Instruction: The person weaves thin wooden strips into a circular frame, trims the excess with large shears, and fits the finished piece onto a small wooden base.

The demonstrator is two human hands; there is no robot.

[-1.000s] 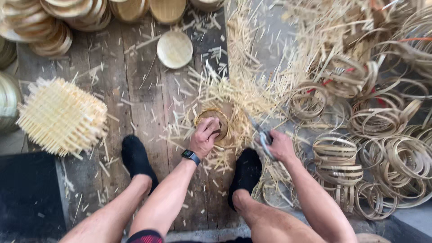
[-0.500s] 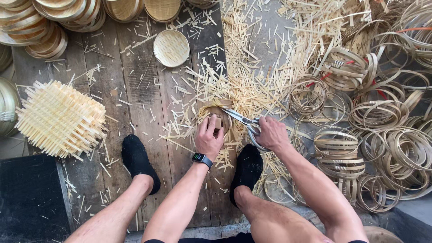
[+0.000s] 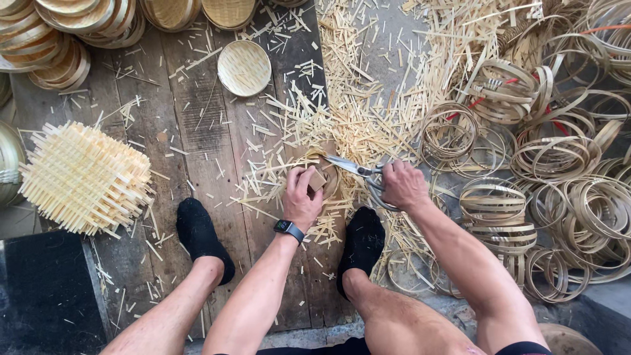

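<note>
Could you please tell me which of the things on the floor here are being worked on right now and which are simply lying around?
In use:
- small round woven piece, pressed down by the left hand
- scissors, gripped in the right hand

Lying about:
- square woven mat
- finished round tray
- bamboo hoops
- stacked trays
- strip offcuts

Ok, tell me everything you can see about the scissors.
The scissors look like metal, with pale silvery blades and looped handles. They lie nearly level, tips pointing left, blades slightly parted. The right hand grips the handles, covering most of them. The blade tips reach the rim of a small round woven bamboo piece that the left hand presses onto the wooden floor, amid cut bamboo strips.
</note>
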